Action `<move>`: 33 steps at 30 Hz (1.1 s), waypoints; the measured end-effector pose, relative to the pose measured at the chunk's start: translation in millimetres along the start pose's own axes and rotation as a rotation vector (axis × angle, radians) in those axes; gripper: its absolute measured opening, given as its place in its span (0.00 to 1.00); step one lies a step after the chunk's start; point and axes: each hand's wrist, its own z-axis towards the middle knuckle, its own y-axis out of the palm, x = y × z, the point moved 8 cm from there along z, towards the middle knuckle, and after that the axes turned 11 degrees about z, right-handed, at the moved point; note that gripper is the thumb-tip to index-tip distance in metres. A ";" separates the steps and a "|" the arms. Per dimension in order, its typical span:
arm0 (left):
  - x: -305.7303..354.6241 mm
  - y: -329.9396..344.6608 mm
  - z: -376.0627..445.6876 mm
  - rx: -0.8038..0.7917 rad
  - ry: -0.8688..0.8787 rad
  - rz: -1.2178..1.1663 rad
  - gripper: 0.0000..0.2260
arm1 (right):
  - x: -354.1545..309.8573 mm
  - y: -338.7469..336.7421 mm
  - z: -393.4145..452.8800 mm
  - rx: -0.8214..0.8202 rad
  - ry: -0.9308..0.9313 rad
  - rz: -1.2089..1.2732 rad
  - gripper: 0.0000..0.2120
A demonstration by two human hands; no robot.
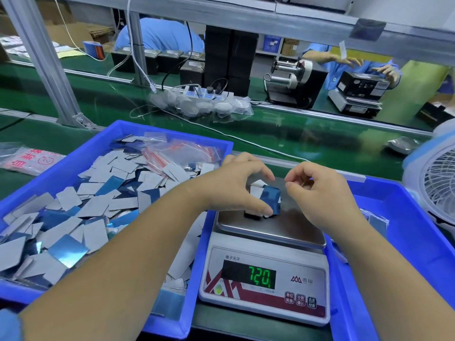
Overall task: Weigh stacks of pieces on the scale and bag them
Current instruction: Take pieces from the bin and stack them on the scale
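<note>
- green conveyor bench [283, 134] behind the scale [268, 267].
- your left hand [236, 185] pinches the stack of pieces [267, 200] on the scale pan.
- your right hand [322, 193] hovers just beside the stack, fingers curled, holding nothing.

- The scale [267, 267] stands on the worktop [73, 99], between two bins.
- The left bin [73, 156] holds loose pieces [98, 205] and zip bags [177, 153].
- The right bin [406, 230] lies just right of the scale.
- A stack of pieces [267, 200] rests on the scale's pan.
- A fan [435, 183] stands at the far right.
- A power strip [206, 93] lies behind the left bin.
</note>
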 end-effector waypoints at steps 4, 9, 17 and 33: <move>-8.0 -12.0 -3.9 0.083 -0.052 -0.054 0.15 | 2.5 1.6 0.2 -0.013 0.020 0.009 0.09; -28.4 -27.4 -4.1 0.289 -0.267 -0.022 0.05 | 4.1 2.5 -0.2 -0.023 0.033 0.021 0.09; -29.0 -22.8 -4.1 0.227 -0.332 0.048 0.19 | 8.1 4.0 0.7 -0.043 0.038 0.016 0.08; -4.7 1.4 1.5 -0.291 -0.254 0.428 0.19 | 9.6 10.3 12.2 -0.292 0.169 -0.070 0.15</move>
